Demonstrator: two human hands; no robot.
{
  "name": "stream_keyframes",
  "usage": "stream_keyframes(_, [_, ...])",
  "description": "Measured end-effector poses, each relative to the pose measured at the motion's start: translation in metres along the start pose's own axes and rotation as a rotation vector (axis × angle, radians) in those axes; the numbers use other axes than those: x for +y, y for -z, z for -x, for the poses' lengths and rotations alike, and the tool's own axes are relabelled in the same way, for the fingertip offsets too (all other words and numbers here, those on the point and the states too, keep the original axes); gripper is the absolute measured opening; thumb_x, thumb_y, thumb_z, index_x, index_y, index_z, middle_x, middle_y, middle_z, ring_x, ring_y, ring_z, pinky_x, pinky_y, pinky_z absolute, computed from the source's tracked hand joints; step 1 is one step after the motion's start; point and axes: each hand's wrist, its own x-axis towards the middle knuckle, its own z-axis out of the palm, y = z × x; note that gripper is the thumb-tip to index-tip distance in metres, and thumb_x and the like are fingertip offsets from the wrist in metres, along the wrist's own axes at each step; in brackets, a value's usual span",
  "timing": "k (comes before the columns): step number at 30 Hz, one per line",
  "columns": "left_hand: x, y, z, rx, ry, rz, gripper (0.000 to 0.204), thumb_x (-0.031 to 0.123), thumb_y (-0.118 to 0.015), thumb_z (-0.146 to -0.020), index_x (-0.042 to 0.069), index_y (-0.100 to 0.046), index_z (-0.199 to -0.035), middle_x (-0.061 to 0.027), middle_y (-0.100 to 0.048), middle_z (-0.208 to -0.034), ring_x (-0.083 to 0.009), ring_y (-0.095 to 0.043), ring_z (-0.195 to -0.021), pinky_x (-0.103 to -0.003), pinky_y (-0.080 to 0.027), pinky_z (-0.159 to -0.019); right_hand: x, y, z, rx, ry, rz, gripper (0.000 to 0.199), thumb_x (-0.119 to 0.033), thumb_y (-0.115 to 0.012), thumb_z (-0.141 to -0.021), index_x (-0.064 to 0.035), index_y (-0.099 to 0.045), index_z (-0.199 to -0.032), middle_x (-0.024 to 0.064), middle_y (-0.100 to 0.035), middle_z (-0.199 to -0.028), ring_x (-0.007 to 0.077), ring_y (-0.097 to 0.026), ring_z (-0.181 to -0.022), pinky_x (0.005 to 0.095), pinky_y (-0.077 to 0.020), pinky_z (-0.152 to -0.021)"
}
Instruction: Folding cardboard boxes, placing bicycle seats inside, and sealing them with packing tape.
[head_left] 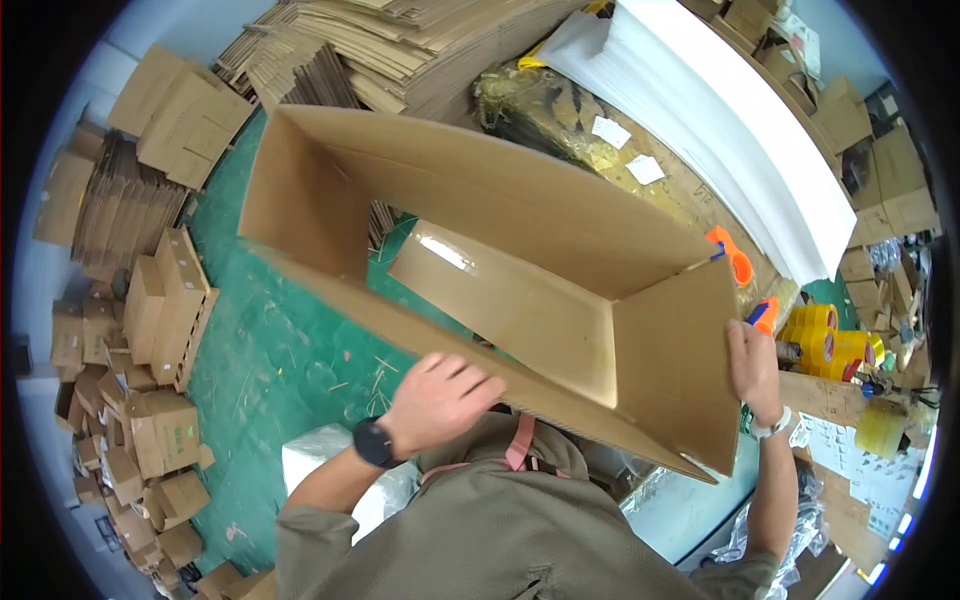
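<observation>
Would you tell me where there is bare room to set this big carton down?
Green floor between the small box stacks and the carton is bare. Right of the carton is crowded: tape rolls, foam sheets. Both hands, left hand and right hand, grip the carton.

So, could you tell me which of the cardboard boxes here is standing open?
The large box held between the left hand and right hand: its inside shows, whereas the small boxes on the floor are closed.
</observation>
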Motion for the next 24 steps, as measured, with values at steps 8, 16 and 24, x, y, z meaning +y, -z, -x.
stream_keyframes(8, [-0.101, 0.041, 0.011, -0.257, 0.016, 0.225, 0.025, 0.023, -0.074, -0.077, 0.009, -0.066, -0.096, -0.0074, -0.064, -0.097, -0.0285, -0.062, -0.092, -0.042, -0.052, -0.079, 0.031, -0.064, 0.042, 0.383, -0.456, -0.119, 0.043, -0.029, -0.051, -0.1, 0.0095, -0.057, -0.083, 0.0227, -0.045, -0.063, 0.0169, -0.039, -0.058, 0.0417, -0.0387, -0.056])
stream_keyframes(16, [-0.452, 0.097, 0.022, -0.095, 0.991, 0.103, 0.069, 0.048, -0.055, -0.096, -0.007, -0.045, -0.138, -0.0208, -0.055, -0.132, -0.0283, -0.057, -0.114, -0.035, -0.042, -0.101, 0.065, -0.068, 0.049, 0.546, -0.626, -0.252, 0.045, -0.034, -0.051, -0.101, 0.0091, -0.063, -0.094, 0.0131, -0.061, -0.072, 0.0136, -0.05, -0.069, 0.0337, -0.0454, -0.066])
stream_keyframes(24, [-0.39, 0.019, -0.08, -0.255, 0.578, 0.652, 0.079, 0.05, -0.048, -0.099, -0.009, -0.027, -0.147, -0.0201, -0.039, -0.149, -0.0284, -0.04, -0.134, -0.041, -0.034, -0.111, 0.013, -0.187, -0.017, 0.158, -0.612, 0.305, 0.068, -0.044, -0.047, -0.098, 0.0034, -0.035, -0.145, 0.0312, -0.031, -0.147, 0.0464, -0.026, -0.138, 0.0518, -0.0229, -0.116])
